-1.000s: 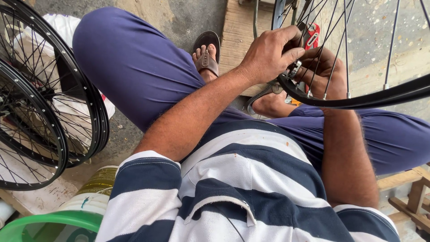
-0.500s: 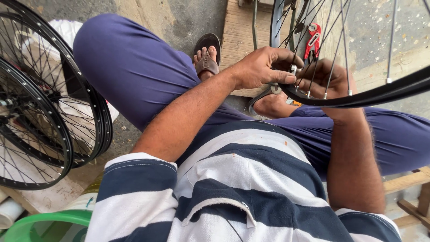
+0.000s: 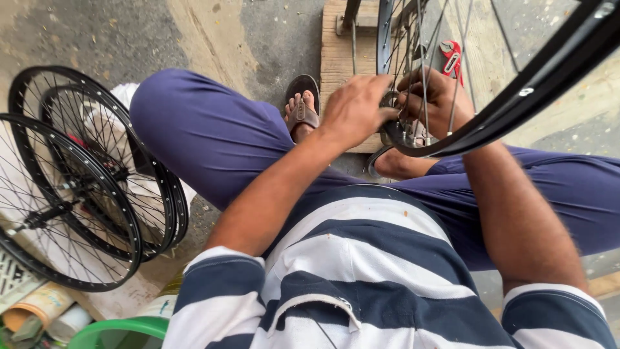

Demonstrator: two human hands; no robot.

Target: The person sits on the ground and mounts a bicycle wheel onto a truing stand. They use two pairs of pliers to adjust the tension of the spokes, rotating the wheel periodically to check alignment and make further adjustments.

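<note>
The left hand (image 3: 354, 110) is curled knuckles-up, its fingertips pinched together on a small metal part at the inner edge of the black wheel rim (image 3: 516, 103); what exactly sits between the fingers is hidden by the hand itself. The right hand (image 3: 439, 97) reaches in from the other side of the same spot, fingers bent and wrapped behind the thin steel spokes (image 3: 423, 58), so whether it clamps anything cannot be told. Both forearms run up from the bottom of the view and converge at the rim, elbows bent.

The rim is a smooth, glossy black hoop with small holes, and its visible arc sweeps from the upper right corner down to the hands, then back up toward the top edge. The wheel stands over a bare wooden board (image 3: 339, 55) lying on the rough concrete ground. A red-handled tool (image 3: 451, 57) lies behind the spokes, near the right hand.

The person sits with knees apart in dark blue trousers (image 3: 213, 139) and a navy-and-white striped shirt (image 3: 361, 271), a brown sandal (image 3: 302, 106) on the foot beside the board. Two more black spoked wheels (image 3: 84, 194) lean at the left edge, with a green tub (image 3: 119, 329) at the bottom left corner.
</note>
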